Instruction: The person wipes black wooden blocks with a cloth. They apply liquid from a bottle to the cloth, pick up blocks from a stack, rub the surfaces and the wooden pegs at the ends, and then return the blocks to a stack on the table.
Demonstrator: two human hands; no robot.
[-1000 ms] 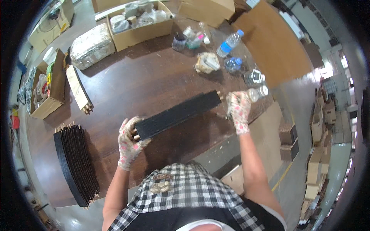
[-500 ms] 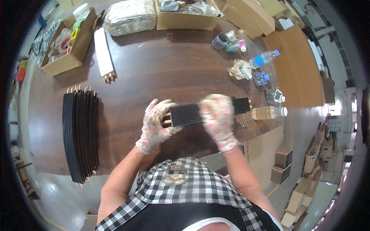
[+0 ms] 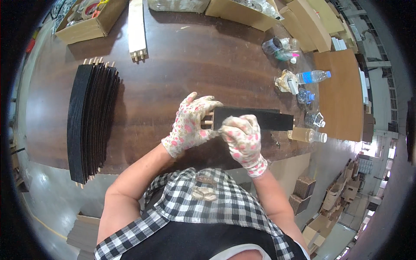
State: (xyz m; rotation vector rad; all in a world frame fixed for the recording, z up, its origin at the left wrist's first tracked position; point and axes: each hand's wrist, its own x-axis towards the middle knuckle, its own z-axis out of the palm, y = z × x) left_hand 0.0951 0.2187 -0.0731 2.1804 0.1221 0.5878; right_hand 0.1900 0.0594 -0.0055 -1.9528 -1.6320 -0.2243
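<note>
Both gloved hands, left (image 3: 189,125) and right (image 3: 242,138), are clamped on a black slat (image 3: 260,119) above the table (image 3: 173,65) edge. A loose grip could likely drop it, snapping its dowels (image 3: 208,119).

The light is even and quite bright, coming from above. The dark brown table (image 3: 182,65) shows a soft pale sheen beyond the gloved hands, without hard glare. Shadows are weak and short, lying just under the hands. To the far right of the grip, the floor near an opening is overexposed. Straight edges bend strongly toward the black round rim, where details become small and less sharp.
</note>
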